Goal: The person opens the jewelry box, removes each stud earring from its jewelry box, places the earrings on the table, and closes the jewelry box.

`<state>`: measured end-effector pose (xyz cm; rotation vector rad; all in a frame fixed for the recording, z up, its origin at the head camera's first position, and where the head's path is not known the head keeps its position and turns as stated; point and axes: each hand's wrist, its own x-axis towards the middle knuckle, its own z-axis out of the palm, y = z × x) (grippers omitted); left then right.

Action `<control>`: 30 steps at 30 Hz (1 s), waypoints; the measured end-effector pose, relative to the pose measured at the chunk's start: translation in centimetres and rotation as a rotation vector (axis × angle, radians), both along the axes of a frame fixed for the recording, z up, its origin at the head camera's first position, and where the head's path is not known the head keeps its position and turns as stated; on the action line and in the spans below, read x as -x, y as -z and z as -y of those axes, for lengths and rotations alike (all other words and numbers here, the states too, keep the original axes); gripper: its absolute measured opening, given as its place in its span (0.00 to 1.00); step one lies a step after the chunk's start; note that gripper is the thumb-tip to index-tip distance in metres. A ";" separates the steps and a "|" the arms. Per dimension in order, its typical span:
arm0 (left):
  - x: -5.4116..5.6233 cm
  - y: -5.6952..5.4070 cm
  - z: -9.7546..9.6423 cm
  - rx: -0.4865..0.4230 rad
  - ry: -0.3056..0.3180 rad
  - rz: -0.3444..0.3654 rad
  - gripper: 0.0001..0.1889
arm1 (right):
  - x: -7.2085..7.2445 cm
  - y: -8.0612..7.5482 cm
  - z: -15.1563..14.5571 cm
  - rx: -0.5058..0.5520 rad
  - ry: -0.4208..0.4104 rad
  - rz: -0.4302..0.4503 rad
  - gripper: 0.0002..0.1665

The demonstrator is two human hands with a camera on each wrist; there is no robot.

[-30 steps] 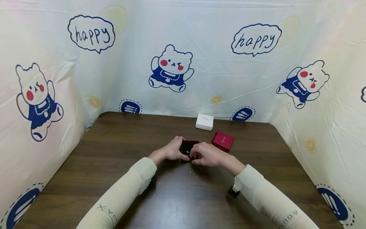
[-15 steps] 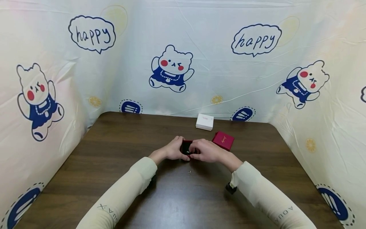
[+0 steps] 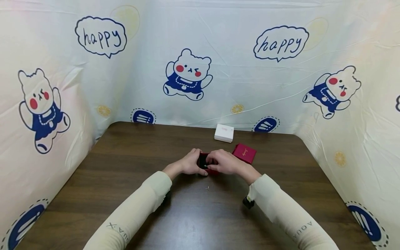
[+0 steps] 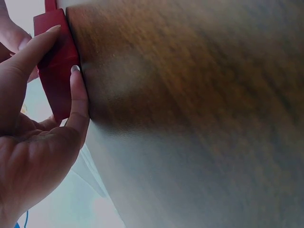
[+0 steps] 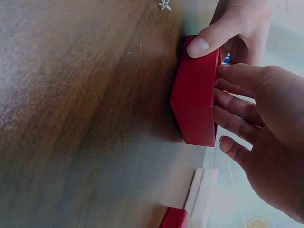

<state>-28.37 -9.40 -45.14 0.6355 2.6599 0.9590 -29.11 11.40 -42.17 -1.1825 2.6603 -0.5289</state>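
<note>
In the head view a red jewelry box [image 3: 213, 171] with a black lining sits mid-table, lidless. My left hand [image 3: 189, 163] grips its left end, thumb along the near wall. The left wrist view shows that thumb and a finger on the red wall [image 4: 59, 85]. Over the box's right part is my right hand [image 3: 225, 161], its fingers reaching past the rim; in the right wrist view their tips are hidden inside the box. A small star-shaped earring [image 3: 205, 166] shows in the lining, beside the right fingers. Whether those fingers pinch anything cannot be seen.
Another small star-shaped earring [image 3: 207, 188] lies on the table [image 3: 187, 218] in front of the box. A red lid [image 3: 244, 153] with gold lettering lies right of the box, and a white box [image 3: 224, 133] stands behind. Printed cloth [image 3: 184, 114] surrounds the table.
My right hand has moved slightly up and left, its fingers further over the box's inside. The left hand and the box have stayed in place.
</note>
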 end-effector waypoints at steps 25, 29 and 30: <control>-0.2 -0.3 -0.1 -0.016 0.012 -0.011 0.39 | 1.1 1.2 0.9 -0.015 0.052 0.020 0.07; -0.1 -0.2 -0.1 -0.008 0.008 -0.009 0.40 | 1.2 1.4 1.1 -0.029 0.066 0.012 0.08; 0.0 -0.2 -0.1 -0.006 0.008 -0.008 0.40 | 1.2 1.4 1.1 -0.036 0.066 0.008 0.08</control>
